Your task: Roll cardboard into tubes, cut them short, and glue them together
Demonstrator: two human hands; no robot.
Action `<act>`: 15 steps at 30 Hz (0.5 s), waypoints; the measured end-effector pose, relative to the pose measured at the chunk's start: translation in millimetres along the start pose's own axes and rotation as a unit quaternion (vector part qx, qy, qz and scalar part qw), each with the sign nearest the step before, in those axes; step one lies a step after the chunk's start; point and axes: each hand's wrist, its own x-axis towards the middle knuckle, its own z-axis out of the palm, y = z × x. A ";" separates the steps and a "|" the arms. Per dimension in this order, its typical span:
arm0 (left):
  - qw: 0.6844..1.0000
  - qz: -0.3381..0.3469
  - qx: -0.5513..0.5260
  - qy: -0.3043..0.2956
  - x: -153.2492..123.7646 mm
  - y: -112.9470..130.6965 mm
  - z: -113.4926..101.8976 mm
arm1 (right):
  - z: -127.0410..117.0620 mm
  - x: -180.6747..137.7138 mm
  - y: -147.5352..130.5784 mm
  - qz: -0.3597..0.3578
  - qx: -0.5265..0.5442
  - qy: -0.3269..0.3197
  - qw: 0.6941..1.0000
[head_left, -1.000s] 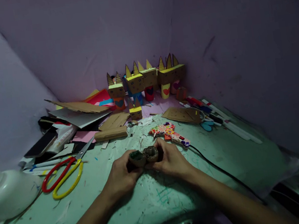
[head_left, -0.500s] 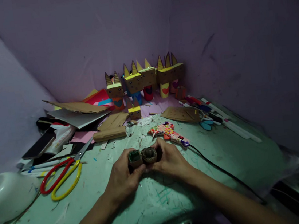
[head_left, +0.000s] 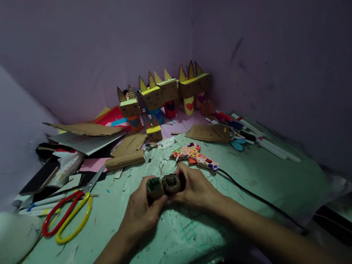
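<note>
Two short cardboard tubes stand side by side between my hands, their open ends facing me. My left hand (head_left: 142, 208) is closed around the left cardboard tube (head_left: 155, 188), which is green inside. Around the right cardboard tube (head_left: 171, 184), bare brown inside, my right hand (head_left: 196, 187) is closed. The tubes touch or nearly touch, and my thumbs meet below them. Just beyond my right hand lies a flower-patterned glue gun (head_left: 194, 155) with a black cord (head_left: 257, 197).
Red-and-yellow-handled scissors (head_left: 73, 215) lie left, near a white rounded pot (head_left: 9, 242). Cardboard sheets (head_left: 87, 128) are piled behind them. Several cardboard figures with pointed ears (head_left: 152, 98) stand at the back wall. Markers (head_left: 269, 148) lie right, beside a cardboard piece (head_left: 208, 134).
The whole view has shifted slightly, so things sit a little further left. Both hands keep the same hold on the two tubes.
</note>
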 end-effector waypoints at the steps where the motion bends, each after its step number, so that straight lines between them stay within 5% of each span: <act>1: 1.000 -0.001 -0.011 0.005 0.5 -0.4 0.0 | -1.0 -1.0 -0.3 -0.006 0.006 -0.006 1.000; 9: 0.995 -0.021 -0.045 0.092 2.1 -2.2 -3.1 | -7.2 -4.5 1.3 -0.124 0.071 -0.042 0.989; 15: 0.985 -0.056 -0.151 0.068 8.5 3.8 -8.8 | -5.1 1.5 8.6 -0.075 0.066 0.016 0.995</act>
